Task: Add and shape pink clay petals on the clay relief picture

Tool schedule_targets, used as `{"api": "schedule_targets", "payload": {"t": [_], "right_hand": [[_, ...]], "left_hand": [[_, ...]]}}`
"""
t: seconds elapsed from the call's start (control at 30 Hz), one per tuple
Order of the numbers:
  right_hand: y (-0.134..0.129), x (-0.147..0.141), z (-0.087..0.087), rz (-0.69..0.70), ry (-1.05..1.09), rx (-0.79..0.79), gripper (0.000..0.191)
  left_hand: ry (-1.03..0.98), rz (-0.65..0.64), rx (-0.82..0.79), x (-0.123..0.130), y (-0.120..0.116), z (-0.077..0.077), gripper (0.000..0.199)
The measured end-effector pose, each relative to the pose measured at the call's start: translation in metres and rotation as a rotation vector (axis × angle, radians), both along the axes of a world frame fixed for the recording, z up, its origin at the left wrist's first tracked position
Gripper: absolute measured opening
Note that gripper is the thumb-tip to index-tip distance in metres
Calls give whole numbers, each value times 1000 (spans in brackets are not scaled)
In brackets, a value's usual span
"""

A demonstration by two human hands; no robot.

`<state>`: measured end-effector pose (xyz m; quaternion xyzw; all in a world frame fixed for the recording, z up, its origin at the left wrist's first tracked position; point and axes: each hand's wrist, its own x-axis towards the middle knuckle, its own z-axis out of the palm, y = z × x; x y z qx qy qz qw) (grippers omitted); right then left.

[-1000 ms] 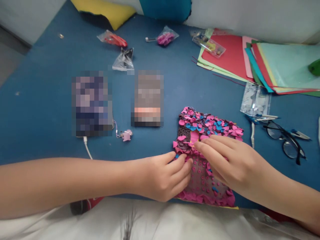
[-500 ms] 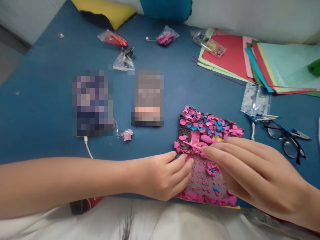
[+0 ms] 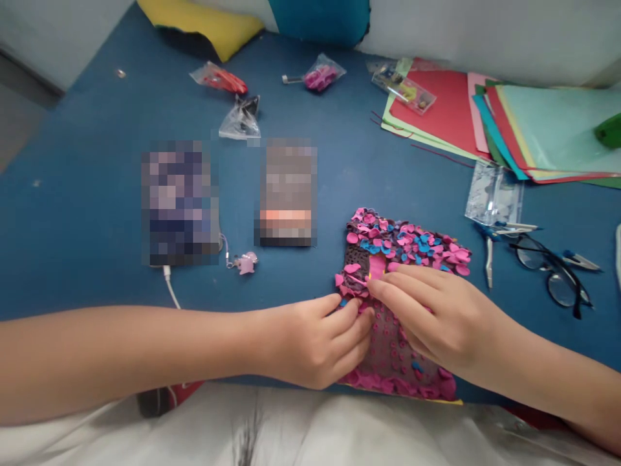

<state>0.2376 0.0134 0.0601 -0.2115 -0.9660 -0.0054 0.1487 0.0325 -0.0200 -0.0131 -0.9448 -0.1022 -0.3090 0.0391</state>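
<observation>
A flat panel (image 3: 388,356) covered with pink, blue and dark clay petals and small rings lies at the table's front edge. My left hand (image 3: 330,336) rests on its left side, fingers curled and fingertips pressed to the surface; whatever they pinch, if anything, is hidden. Above the panel's middle, my right hand (image 3: 436,314) has thumb and index finger closed on a thin pink clay strip (image 3: 356,281). The strip's far end lies over the dark textured patch near the left edge. Part of the panel is covered by my right hand.
Left of the panel lie two blurred rectangular items (image 3: 182,207) (image 3: 288,194) and a star charm (image 3: 247,262). Small bags (image 3: 323,74) sit farther back. Coloured sheets (image 3: 436,110), a clear case (image 3: 495,194), tools and glasses (image 3: 560,288) are at the right.
My right hand has moved left across the panel, nearer my left hand, and less of the pink strip now shows beyond its fingertips. My left hand has stayed in place.
</observation>
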Motion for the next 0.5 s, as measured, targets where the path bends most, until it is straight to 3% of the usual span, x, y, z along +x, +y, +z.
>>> {"api": "schedule_targets", "payload": {"t": [0.27, 0.5], "right_hand": [[-9, 18, 21, 3, -59, 21, 32], [-2, 6, 8, -10, -38, 29, 41]], "left_hand": [[93, -11, -16, -4, 1, 10, 24], [41, 2, -18, -2, 0, 4, 26]]}}
